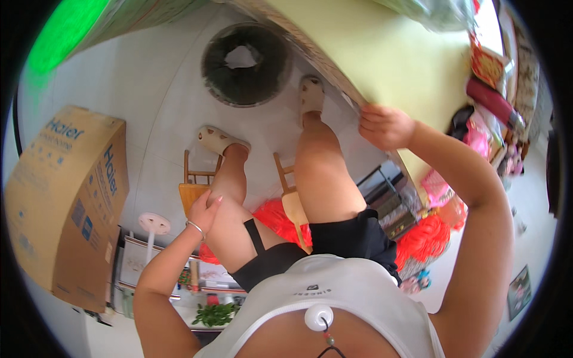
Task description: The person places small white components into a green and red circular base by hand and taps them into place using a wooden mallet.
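My left hand (206, 213) rests on my left leg near the knee, its fingers stretched out over the skin and a bangle on the wrist. It holds nothing. My right hand (387, 126) is at the near edge of a pale yellow tabletop (382, 53), its fingers curled closed over that edge. The fingertips' far side is partly hidden. Under me is a wooden chair (295, 213), of which only parts show between and beside my legs. Beige clogs (222, 141) are on my feet.
A dark round bin (248, 89) with white paper in it stands ahead of my feet. To the left is a large cardboard box (71, 203). A maroon flask (494, 102) lies at the table's right. Red plastic bags (425, 241) are behind me, near a potted plant (213, 314).
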The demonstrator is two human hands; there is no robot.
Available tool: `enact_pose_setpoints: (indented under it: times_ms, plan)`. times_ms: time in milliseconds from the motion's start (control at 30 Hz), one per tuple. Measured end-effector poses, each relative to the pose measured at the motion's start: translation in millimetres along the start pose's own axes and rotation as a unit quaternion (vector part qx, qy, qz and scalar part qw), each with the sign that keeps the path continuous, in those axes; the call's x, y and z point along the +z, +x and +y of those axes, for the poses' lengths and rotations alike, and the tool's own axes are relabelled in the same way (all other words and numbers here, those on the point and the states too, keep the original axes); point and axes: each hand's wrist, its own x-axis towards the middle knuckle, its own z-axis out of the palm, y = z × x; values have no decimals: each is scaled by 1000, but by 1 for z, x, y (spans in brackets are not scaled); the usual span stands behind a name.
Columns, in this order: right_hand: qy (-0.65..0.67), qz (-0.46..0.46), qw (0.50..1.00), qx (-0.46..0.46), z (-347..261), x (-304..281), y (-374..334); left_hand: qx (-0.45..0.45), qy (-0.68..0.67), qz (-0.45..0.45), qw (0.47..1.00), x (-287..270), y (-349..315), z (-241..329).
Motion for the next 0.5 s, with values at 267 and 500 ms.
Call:
enact_pose_setpoints:
  times_ms: [267, 500]
  plan:
    - [-48, -53, 997, -2, -1, -10, 27, 17, -79, 66, 995, -2, -8, -13]
    - [-77, -50, 996, 14, -14, -8, 23, 60, -68, 106, 990, 1, -11, -17]
